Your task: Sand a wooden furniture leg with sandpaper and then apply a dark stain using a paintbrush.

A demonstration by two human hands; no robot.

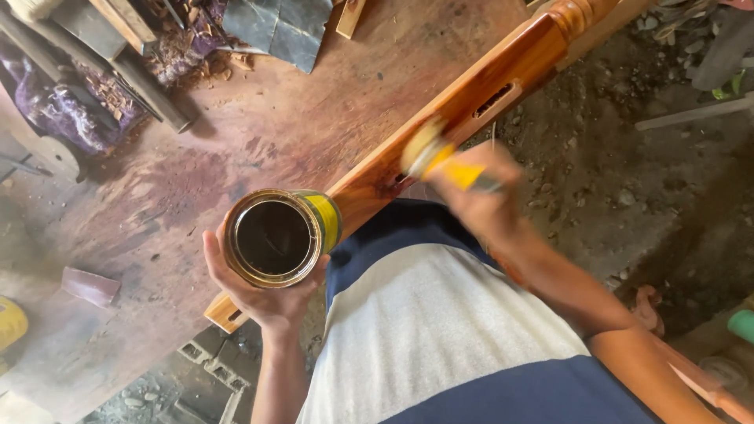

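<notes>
Shirt [440, 330], striped white and navy, is filling the near edge below the wooden post. Left hand [263, 286] is cupping an open tin [279, 235] of dark varnish from beneath, its grip wrapped closed around the tin, just beside the post's lower end. Right hand [483, 208] is blurring as its grip closes on a yellow-handled brush [440, 157], whose bristles are touching the glossy post [463, 106]. Past the post, the stained table [236, 133] is carrying wood scraps [141, 39] at its far edge.
</notes>
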